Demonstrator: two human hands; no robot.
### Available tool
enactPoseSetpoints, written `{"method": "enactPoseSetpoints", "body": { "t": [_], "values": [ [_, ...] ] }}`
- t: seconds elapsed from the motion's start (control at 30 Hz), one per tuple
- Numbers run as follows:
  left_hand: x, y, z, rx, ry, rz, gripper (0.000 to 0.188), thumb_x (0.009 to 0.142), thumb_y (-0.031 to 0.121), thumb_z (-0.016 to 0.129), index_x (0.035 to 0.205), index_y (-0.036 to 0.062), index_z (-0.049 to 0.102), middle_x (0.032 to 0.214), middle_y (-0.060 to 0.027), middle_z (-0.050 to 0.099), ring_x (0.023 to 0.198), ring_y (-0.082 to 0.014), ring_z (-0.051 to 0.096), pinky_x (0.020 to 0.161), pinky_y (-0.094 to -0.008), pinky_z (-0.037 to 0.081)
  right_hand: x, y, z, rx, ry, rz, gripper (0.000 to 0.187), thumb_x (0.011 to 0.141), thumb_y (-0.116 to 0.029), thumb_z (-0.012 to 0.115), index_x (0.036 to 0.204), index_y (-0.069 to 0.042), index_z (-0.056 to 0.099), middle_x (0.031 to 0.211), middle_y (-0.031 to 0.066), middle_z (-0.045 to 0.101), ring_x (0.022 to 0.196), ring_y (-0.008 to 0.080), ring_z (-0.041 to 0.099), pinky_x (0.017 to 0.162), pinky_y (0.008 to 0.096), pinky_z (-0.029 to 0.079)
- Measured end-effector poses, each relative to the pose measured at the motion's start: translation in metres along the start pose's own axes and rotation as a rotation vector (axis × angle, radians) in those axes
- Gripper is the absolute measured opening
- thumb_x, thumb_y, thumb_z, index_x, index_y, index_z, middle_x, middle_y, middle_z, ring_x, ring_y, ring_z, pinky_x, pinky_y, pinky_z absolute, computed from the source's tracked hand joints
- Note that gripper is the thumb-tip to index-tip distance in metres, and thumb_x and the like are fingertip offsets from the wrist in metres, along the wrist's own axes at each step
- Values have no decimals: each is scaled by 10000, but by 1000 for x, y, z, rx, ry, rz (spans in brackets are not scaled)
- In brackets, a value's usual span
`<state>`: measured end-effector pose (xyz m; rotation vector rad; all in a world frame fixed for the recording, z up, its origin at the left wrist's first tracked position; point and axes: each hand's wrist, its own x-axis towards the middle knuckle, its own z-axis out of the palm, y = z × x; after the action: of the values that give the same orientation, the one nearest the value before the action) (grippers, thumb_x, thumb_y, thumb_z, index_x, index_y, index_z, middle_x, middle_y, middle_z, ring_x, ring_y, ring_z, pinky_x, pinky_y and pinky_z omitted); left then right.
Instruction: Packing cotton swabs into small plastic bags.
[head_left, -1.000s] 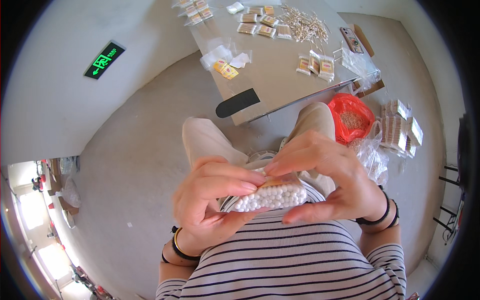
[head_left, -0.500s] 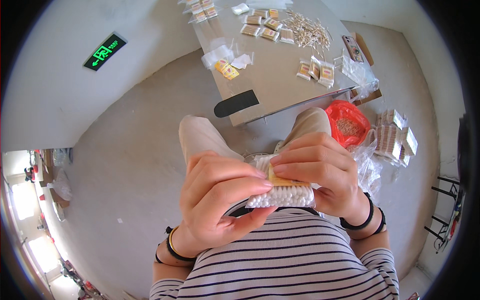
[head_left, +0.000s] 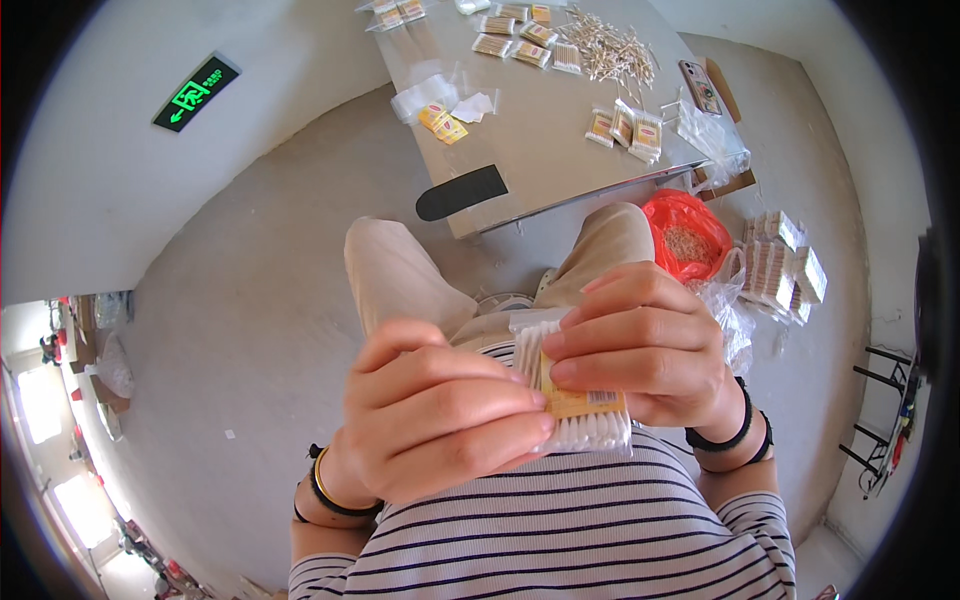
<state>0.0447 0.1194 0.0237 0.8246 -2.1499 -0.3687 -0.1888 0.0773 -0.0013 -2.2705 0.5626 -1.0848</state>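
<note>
Above my lap I hold a clear bag of cotton swabs (head_left: 585,432) with a yellow paper label inside. White swab tips show at the end nearest me, and the bag's clear edge sticks out at the far end. My left hand (head_left: 440,405) grips the bag's left side, fingers over the top; its thumb is hidden. On the right, my right hand (head_left: 645,345) pinches the bag with its fingertips resting on the label.
On the metal table (head_left: 560,165) ahead lie filled swab packs (head_left: 640,132), a heap of loose swabs (head_left: 610,50), yellow labels (head_left: 442,122) and a phone (head_left: 700,87). A red plastic bag (head_left: 688,235) and stacked swab bundles (head_left: 785,265) stand on the floor at right.
The bag of cotton swabs has tilted, so its labelled face shows more and its tip end sits lower. My left fingers have shifted down over its left side.
</note>
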Motion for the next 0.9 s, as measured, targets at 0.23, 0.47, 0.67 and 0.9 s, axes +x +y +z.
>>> {"method": "enactPoseSetpoints", "body": {
  "t": [0.23,0.47,0.67,0.9],
  "values": [
    [-8,-4,17,7,218,54,201,786,156,756,948,167,638,959,52,710,869,-114,657,732,-286,427,-1,-4,4,-45,109,-102,281,720,-121,739,1001,-132,739,1058,31,686,949,217,635,834,376,527],
    [-14,0,11,202,199,76,189,795,138,718,950,191,625,983,55,666,876,-123,632,756,-298,437,-7,-5,12,-76,220,-124,333,683,-131,797,1001,-205,730,1074,5,624,993,204,583,838,371,503],
    [-14,8,7,279,119,55,212,813,172,721,973,235,597,1007,82,602,901,-97,588,796,-316,432,-8,-2,16,-64,239,-125,336,683,-140,808,999,-218,723,1072,1,622,986,206,585,833,370,499],
    [-16,11,9,317,90,47,237,844,196,722,1004,250,557,1016,90,562,879,-91,559,818,-329,425,-9,-1,17,-62,219,-95,333,702,-150,799,1018,-213,714,1062,7,619,972,213,588,810,368,496]
  ]
}}
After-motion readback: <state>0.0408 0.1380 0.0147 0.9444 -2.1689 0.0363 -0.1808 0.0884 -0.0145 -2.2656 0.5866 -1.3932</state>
